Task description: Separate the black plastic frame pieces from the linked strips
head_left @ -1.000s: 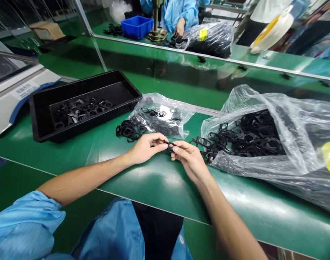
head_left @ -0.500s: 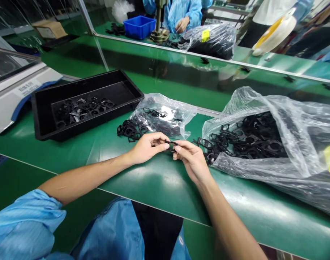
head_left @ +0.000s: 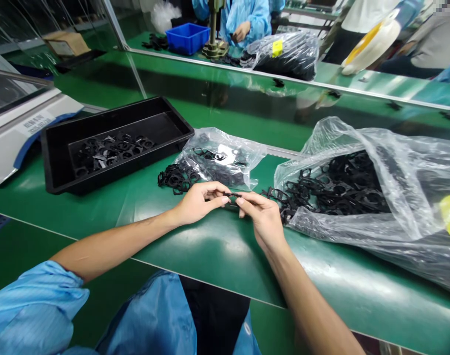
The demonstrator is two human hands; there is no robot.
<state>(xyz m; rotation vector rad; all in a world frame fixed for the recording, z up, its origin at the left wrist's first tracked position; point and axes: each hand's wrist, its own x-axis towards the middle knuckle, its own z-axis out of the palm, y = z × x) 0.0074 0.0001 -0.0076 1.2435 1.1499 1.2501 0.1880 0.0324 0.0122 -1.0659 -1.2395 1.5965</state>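
Note:
Between my two hands, just above the green table (head_left: 217, 256), is a small black plastic part (head_left: 232, 195). My left hand (head_left: 202, 201) pinches its left end between thumb and fingertips. From the other side, my right hand (head_left: 260, 209) grips the right end the same way. Fingers cover much of the part, so its full shape is hidden. Beyond my hands lies a clear plastic bag (head_left: 239, 143) with black parts in it, and a pile of black ring-shaped parts (head_left: 176, 178) spills at its left. Right of my right hand, a larger open bag (head_left: 335, 130) holds many similar parts.
A black tray (head_left: 117, 181) with black parts in its left portion stands at the left, beside a white and blue machine (head_left: 28, 121). Behind a clear partition are a blue bin (head_left: 188, 38), a filled bag (head_left: 291, 56) and a co-worker's hand (head_left: 241, 31).
My right fingers have shifted slightly on the black plastic part, which both hands still hold. The whole view has moved a little; the trays and bags stay in place.

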